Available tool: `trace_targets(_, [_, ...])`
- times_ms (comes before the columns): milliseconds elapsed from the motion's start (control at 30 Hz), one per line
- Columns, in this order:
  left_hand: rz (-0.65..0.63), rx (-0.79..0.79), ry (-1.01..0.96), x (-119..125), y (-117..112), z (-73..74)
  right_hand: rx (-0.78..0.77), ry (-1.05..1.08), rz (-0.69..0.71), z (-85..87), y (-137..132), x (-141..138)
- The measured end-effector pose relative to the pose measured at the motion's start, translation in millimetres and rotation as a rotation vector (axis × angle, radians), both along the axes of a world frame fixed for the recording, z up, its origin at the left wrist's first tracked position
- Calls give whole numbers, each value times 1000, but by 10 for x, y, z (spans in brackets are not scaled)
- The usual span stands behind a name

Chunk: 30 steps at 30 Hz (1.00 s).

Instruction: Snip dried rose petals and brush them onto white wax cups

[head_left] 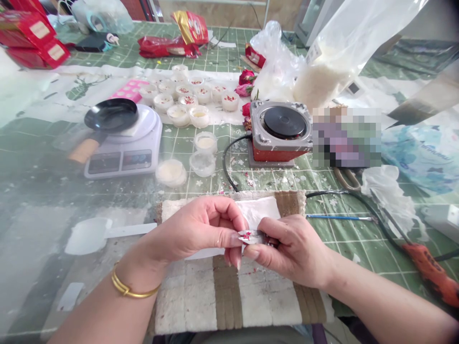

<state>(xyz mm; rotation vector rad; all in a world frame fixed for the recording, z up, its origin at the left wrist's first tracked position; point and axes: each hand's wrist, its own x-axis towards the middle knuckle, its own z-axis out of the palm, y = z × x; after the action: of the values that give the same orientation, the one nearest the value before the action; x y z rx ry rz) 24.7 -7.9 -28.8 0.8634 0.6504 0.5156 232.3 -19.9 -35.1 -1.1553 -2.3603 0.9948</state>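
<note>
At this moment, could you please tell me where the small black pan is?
In the head view, the small black pan sits on the white scale at the left, farther forward than the left hand and left of the small round cups.

Head camera: worn on me, looking forward and down from above the work.
Mid-view: my bare left hand point(201, 229) and bare right hand point(299, 246), close to the lens, just below centre.
Near edge: the brown-and-cream striped cloth mat point(258, 301), at the bottom.
Depth: the green, white-lined tablecloth point(344, 234), receding from me.
Far end: a shiny red-and-gold plastic packet point(191, 28), high in view.
</note>
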Motion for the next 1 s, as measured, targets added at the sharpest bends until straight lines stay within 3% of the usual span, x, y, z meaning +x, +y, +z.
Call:
trace_targets(667, [75, -23, -2, -5, -3, -40, -1, -22, -43, 17, 27, -13])
trace_targets(1000, [4, 7, 45, -13, 0, -32, 25, -10, -50, -5, 27, 0])
